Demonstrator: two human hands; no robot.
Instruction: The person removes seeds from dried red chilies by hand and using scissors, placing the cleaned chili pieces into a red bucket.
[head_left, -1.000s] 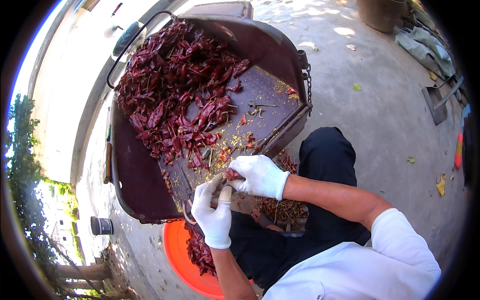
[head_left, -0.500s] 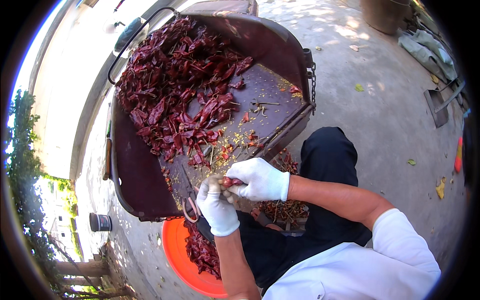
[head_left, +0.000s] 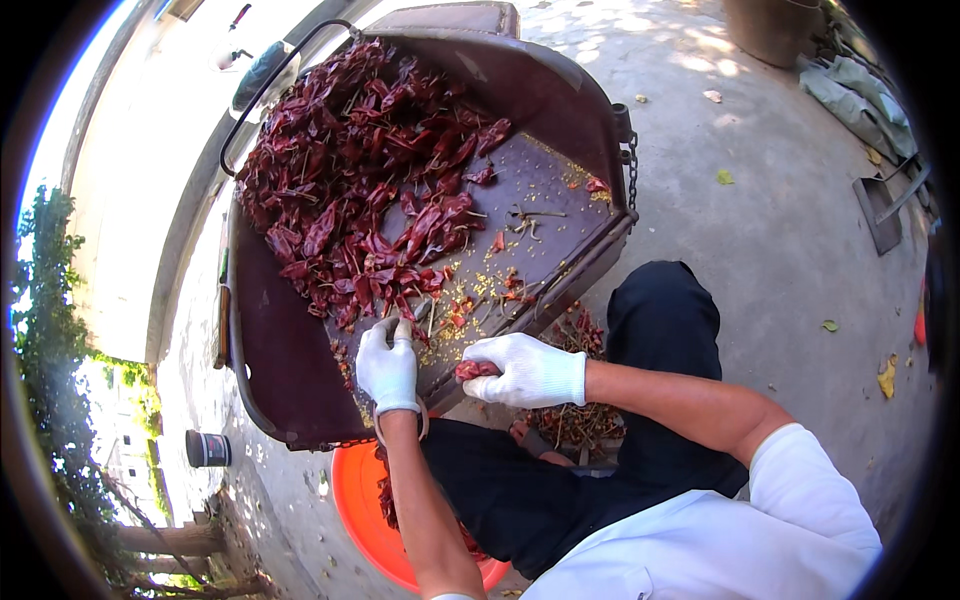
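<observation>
Dried red chili peppers point(head_left: 340, 190) lie heaped in a dark maroon metal cart bin point(head_left: 285, 385). At the heap's near edge is my left hand point(head_left: 388, 368), in a white knit glove, its fingertips beside the closest peppers and its fingers slightly apart. Whether they touch a pepper is hard to make out. My right hand point(head_left: 528, 370), gloved the same way, is closed around crumpled dried chili peppers point(head_left: 476, 370), whose red ends stick out past the thumb. It hovers just off the bin's near edge.
Yellow seeds and loose stems point(head_left: 535, 215) are scattered over the bin floor. Below my left forearm stands an orange basin point(head_left: 360, 500) with peppers. Stems and scraps point(head_left: 575, 425) lie between my legs. Pinkish looped handles point(head_left: 425, 420) show at my left wrist. A chain point(head_left: 632, 170) hangs at the bin's right.
My left hand has left my right hand and moved up and left to the heap's near edge. The right hand keeps its hold on the peppers, shifted slightly right.
</observation>
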